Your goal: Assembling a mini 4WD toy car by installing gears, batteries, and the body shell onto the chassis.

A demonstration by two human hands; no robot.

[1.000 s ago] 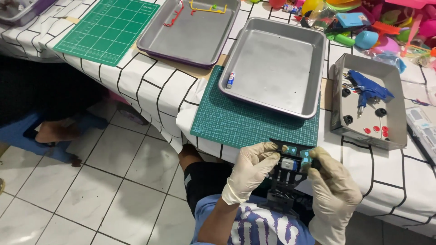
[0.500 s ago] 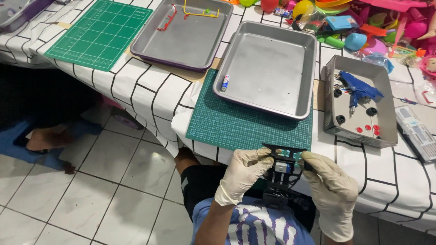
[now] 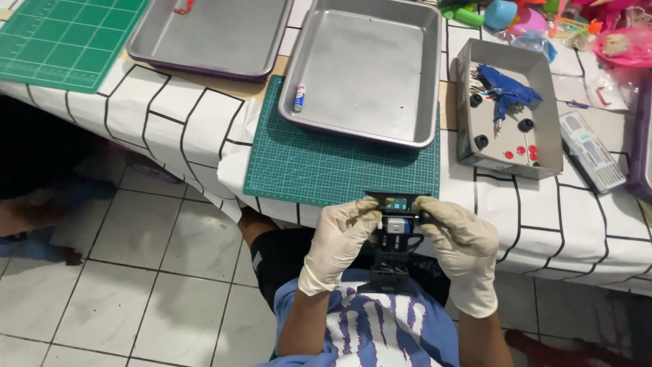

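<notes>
Landmark: the green cutting mat (image 3: 339,163) at the table edge. Right of the mat stands an open grey cardboard box (image 3: 553,146), rectangular and shallow, its floor bearing blue, black and red parts. Further right of that box lies a flat, oblong white-and-grey packet (image 3: 592,151), set at a slant, with small printed panels on its face. Beyond the mat's far right corner lies a crumpled clear plastic bag (image 3: 621,44) with pink contents. No signs or lit screens are discernible.

Matt rubbery gloves (image 3: 339,238) grip a black plastic toy (image 3: 394,238); dull brushed-metal tray (image 3: 367,68) on a matt green mat (image 3: 326,163); glossy floor tiles (image 3: 136,272).
</notes>
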